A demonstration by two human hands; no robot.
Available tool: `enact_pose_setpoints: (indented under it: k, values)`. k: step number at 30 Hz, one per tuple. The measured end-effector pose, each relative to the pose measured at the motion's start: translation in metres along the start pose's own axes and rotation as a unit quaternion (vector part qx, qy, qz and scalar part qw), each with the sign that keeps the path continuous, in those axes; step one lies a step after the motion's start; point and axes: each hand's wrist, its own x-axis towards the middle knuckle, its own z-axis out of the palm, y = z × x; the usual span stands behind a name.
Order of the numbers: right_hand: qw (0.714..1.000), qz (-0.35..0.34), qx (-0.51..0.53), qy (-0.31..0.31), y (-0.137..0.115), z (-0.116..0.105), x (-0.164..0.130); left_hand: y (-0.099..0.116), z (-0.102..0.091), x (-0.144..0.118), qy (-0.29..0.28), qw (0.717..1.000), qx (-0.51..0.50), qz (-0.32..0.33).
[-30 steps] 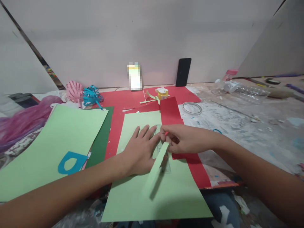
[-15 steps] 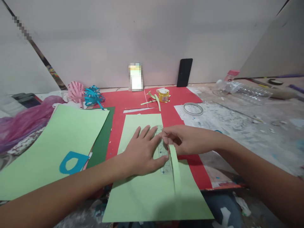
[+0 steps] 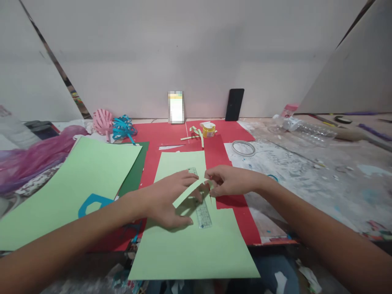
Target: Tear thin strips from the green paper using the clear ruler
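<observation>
A narrow light green paper strip (image 3: 188, 193) is pinched at its upper end in the fingers of my right hand (image 3: 231, 180). Its loose end slants down to the left, passing in front of my left hand (image 3: 167, 200). The left hand is open, thumb apart from the fingers, over a light green paper sheet (image 3: 192, 257). Beneath it lies a clear ruler (image 3: 203, 218), partly covered by the fingers and strip. A long notch runs along the sheet's right edge, ending in a step near the right hand.
Red paper (image 3: 241, 212) lies under the sheet. Another green sheet (image 3: 101, 171) with a blue paper cutout (image 3: 87, 206) is at left. Behind are a yellow jar (image 3: 208, 131), curled strips, a tape roll (image 3: 243, 148), two propped phones and pink and blue paper balls. A plastic bottle (image 3: 314, 130) lies at right.
The green strip has swung from hanging down beside the ruler to slanting left over my left hand. My left hand has shifted left, lifting off part of the ruler. The view has tilted up slightly.
</observation>
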Motion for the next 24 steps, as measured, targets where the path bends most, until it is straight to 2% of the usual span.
enact_pose_setpoints:
  k: [2,6,13,19,22,24]
  values:
    - [1.0,0.0,0.009,-0.002,0.001,0.0,0.0,-0.001,0.003,0.001,-0.014,0.999,-0.001,0.031]
    - [1.0,-0.001,0.027,-0.003,0.0,-0.001,0.0,0.0,0.014,0.007,-0.016,0.996,0.065,0.057]
    - [1.0,-0.009,0.0,0.011,-0.001,0.0,-0.001,0.016,0.032,0.015,0.009,0.992,0.122,0.011]
    - [1.0,0.0,0.012,0.006,0.002,0.0,0.0,0.032,0.038,0.013,0.002,0.997,0.063,-0.054]
    - [0.999,-0.005,0.032,0.003,0.005,0.001,0.002,0.037,0.038,0.007,0.023,0.997,0.02,-0.075]
    - [0.999,-0.009,0.041,0.002,0.006,0.001,0.002,0.037,0.039,0.004,0.041,0.997,0.011,-0.065]
